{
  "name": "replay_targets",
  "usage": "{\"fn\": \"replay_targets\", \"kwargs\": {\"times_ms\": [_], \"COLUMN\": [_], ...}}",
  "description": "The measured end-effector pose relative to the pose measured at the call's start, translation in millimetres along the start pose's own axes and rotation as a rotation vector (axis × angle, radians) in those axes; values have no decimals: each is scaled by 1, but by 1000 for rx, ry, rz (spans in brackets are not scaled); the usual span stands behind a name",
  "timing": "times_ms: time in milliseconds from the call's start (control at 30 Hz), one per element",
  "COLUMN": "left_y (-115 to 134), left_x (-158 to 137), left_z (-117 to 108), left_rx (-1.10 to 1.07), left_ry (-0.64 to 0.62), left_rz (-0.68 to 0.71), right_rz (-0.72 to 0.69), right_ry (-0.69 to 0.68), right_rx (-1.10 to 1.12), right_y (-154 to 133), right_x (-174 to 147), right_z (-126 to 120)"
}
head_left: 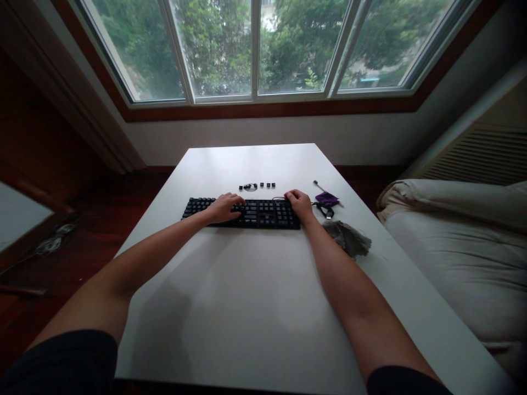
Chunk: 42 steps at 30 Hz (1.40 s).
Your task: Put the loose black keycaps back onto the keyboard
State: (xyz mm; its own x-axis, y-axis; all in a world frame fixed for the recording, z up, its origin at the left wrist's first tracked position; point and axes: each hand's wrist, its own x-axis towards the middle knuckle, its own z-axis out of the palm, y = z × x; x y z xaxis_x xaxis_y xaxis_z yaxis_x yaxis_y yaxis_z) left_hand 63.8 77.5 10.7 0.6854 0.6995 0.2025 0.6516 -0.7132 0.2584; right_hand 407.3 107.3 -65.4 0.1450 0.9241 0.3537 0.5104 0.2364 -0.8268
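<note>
A long black keyboard point(265, 215) lies on the white table, its keys facing up. My left hand point(225, 209) rests over its middle-left part, palm down, with the fingers stretched forward and the thumb apart. At the keyboard's upper right corner is my right hand point(302, 206), thumb and fingers pinched together. A thin dark wire loop point(279, 198) shows beside those fingertips. What the pinch holds is too small to make out. Beyond the keyboard, several loose black keycaps point(268, 185) stand in a row near a small round clear dish point(250, 187) with dark bits.
Right of the keyboard lie a coiled black USB cable point(327, 212), a purple cloth point(327, 198), a small brush point(318, 184) and a crumpled grey cloth point(349, 238). The white table point(230, 318) extends toward me. A covered sofa point(457, 247) stands to the right.
</note>
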Motion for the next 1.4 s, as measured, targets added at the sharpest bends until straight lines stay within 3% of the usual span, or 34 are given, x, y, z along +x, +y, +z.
{"fn": "replay_targets", "kwargs": {"times_ms": [300,633,1133,1200,1300,1400], "left_y": [-1,-3,-6,-11,-24,-40], "left_x": [3,-2,-8,-6,0,7], "left_z": [2,0,1,0,-2,-1], "left_rx": [-40,63,53,60,104,118], "left_ry": [-14,20,-9,39,158,160], "left_rz": [122,23,9,-25,-182,-348], "right_rz": [11,18,17,16,17,11], "right_ry": [3,2,5,3,1,2], "right_rx": [2,-6,0,-1,-5,-5], "right_y": [-1,-2,-1,-3,-4,-4], "right_x": [-1,0,0,-1,-2,-2], "right_z": [0,0,0,-1,-1,-1]}}
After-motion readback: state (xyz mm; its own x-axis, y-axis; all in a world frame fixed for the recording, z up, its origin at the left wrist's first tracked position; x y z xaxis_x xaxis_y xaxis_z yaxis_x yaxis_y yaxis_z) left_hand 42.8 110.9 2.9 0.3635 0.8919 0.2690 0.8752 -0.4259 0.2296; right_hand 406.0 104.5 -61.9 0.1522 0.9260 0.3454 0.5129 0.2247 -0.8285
